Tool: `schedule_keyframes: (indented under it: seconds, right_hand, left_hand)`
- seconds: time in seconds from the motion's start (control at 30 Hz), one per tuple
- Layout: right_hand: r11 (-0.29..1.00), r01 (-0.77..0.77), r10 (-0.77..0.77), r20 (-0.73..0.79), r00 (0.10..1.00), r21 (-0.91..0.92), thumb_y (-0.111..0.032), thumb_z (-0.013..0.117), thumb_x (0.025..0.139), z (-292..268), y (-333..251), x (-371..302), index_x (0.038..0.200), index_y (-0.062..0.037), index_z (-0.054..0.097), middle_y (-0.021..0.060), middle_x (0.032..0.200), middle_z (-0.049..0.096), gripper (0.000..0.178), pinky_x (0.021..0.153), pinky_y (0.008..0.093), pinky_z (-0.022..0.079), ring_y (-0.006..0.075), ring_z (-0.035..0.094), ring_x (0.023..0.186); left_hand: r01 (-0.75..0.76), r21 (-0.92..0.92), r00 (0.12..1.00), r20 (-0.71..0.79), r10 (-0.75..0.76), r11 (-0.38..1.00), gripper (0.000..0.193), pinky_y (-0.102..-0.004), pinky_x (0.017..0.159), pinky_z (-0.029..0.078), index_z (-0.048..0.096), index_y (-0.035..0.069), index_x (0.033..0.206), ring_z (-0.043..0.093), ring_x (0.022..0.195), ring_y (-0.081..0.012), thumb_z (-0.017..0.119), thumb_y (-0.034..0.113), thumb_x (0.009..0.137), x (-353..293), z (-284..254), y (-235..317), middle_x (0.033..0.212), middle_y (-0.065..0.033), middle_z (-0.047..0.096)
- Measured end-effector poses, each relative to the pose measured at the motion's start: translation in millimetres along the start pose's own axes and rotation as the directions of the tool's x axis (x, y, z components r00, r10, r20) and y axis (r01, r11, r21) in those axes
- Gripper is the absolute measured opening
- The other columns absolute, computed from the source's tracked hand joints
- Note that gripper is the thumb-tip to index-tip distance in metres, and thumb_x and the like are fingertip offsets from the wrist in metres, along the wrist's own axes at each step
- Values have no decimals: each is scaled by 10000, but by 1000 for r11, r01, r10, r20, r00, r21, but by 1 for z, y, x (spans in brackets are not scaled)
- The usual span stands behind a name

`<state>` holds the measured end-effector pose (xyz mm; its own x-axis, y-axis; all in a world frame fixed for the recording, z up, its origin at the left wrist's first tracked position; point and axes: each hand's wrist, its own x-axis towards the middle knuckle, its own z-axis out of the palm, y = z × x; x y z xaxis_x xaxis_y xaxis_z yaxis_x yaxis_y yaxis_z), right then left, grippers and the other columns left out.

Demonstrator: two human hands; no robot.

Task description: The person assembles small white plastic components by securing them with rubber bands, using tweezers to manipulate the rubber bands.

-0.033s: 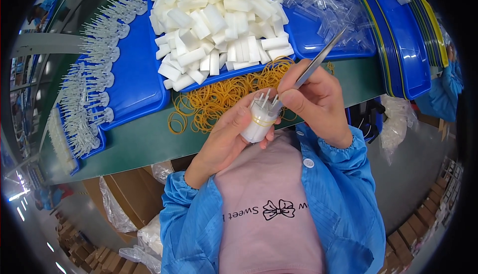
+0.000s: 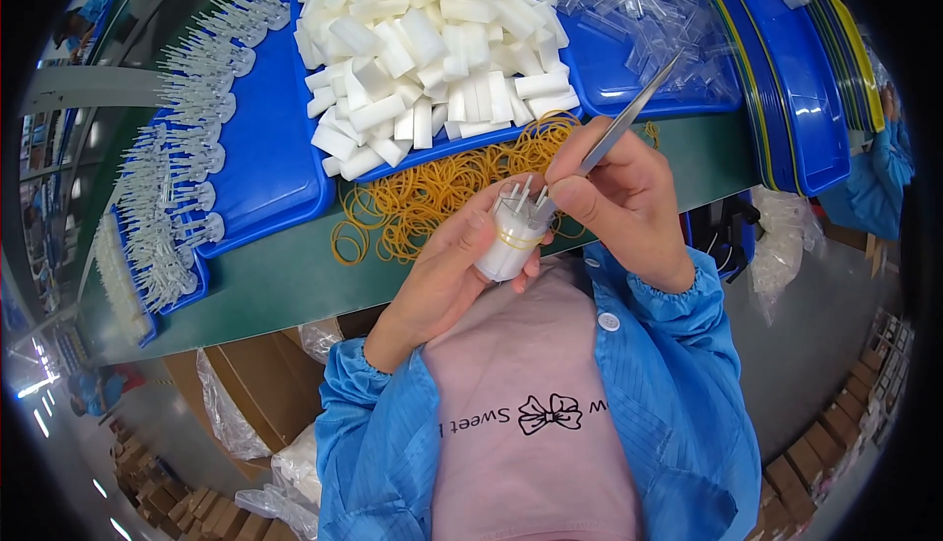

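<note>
Left hand (image 2: 442, 271) gripping banded white bundle (image 2: 507, 254); right hand (image 2: 634, 202) pinching metal tweezers (image 2: 619, 127), lower end perhaps touching it.

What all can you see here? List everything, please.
Table: one, green, across the middle
Trays: several, blue, on the table
Stacked trays: several, blue and yellow, right
Foam-like blocks: too many to count, white, top centre
Pronged parts: many, whitish, left
Clear parts: many, transparent, upper right
Rubber bands: many, amber, front of the blocks
White piece: one, white and clear, pale rods on top, centre
Metal tool: one, silver, probably tweezers, centre right
Plastic bags: several, clear, below the table
Cardboard: many pieces, brown, lower sides
Co-worker's clothing: blue, right edge
Left hand: one, bare, holding the white piece
Right hand: one, bare, gripping the metal tool
Jacket: one, blue, over a pink shirt
</note>
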<state>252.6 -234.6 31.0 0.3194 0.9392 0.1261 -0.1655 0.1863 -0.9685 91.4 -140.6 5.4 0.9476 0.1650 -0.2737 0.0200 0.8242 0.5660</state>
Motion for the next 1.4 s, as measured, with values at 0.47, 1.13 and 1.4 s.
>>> schedule_keyframes:
  seconds: [0.47,1.13,1.4]
  right_hand:
    - [998,18,-22,-68,997,-65,-82,601,864,-8,-2,-1,954,-4,545,46,908,560,132,756,234,436,97,533,837]
    - [998,-52,52,9,999,22,-81,586,868,-2,4,0,940,-2,552,32,845,556,112,675,250,462,99,556,751]
    - [866,204,-200,58,978,-456,-58,591,855,-1,8,-8,934,-6,568,55,884,570,97,688,256,461,124,565,743]
  left_hand:
    - [37,-196,998,51,-27,980,479,-298,642,449,377,52,1280,546,767,-206,353,397,948,1,-6,-4,989,-157,555]
    - [43,-192,999,28,-39,980,500,-290,582,433,449,33,1212,530,707,-186,275,433,968,2,-9,-9,978,-126,554]
    - [77,-273,997,32,-71,959,495,-285,621,443,454,30,1217,537,733,-189,262,419,978,3,-16,-12,957,-117,565]
